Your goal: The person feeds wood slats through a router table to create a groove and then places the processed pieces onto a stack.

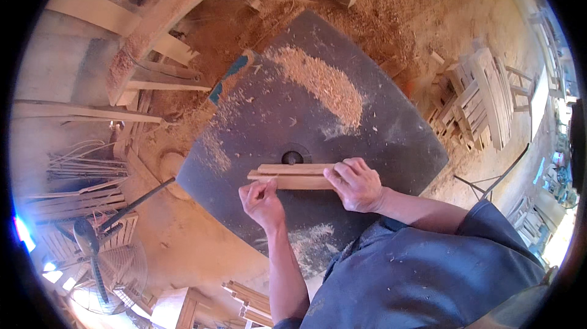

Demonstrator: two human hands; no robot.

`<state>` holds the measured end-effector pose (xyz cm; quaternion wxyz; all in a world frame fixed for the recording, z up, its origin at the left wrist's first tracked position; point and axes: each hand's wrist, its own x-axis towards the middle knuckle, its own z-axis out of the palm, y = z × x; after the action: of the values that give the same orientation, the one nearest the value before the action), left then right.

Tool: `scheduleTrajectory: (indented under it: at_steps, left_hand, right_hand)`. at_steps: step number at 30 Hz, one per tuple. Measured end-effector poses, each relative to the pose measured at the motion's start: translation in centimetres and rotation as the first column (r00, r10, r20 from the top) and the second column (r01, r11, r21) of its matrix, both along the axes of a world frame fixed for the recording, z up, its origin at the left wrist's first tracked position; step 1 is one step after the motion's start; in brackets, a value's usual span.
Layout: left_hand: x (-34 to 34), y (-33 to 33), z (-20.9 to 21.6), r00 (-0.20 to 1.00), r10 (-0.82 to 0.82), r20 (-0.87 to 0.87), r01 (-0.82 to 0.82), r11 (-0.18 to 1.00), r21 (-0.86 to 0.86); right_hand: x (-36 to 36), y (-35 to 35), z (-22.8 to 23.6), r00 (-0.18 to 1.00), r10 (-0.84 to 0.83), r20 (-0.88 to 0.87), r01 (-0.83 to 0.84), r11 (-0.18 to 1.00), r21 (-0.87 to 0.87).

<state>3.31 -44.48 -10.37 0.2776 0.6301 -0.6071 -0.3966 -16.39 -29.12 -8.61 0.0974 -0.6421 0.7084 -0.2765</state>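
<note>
A pale wooden strip (299, 181) with a stepped, grooved profile lies crosswise over a dark flat machine table (391, 139). My right hand (356, 185) is closed round its right end, fingers over the top. At the left end, my left hand (263, 203) is curled with its fingertips pinched at the strip's near edge. Just beyond the strip's far edge is a round opening with a dark spindle (292, 157) in it, partly hidden by the wood. A heap of wood shavings (324, 87) covers part of the far side of the table.
A standing fan (92, 249) is at the lower left. Stacked wooden pieces (477, 97) stand on the right. A long curved wooden beam (165, 17) and several boards lie at the upper left. More profiled strips (247, 301) are at the bottom. Sawdust covers much of the floor.
</note>
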Motion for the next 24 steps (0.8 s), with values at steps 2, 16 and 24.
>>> scheduleTrajectory:
  at_steps: [2,16,24]
  left_hand:
    - [0.2,-1.0,0.6,1.0,0.01,0.03,-0.009,1.0,-0.022]
    - [13.2,-4.6,-0.1,0.933,0.355,0.064,-0.353,0.935,-0.039]
    - [8.2,2.6,8.7,0.594,-0.13,0.794,0.553,0.783,-0.285]
  right_hand:
    - [0.3,-1.4,-0.2,0.999,0.042,0.009,-0.042,0.999,-0.019]
    - [7.1,-13.1,-1.7,0.883,0.466,0.064,-0.46,0.884,-0.086]
    - [10.3,-14.1,5.1,0.865,0.473,0.169,-0.489,0.87,0.067]
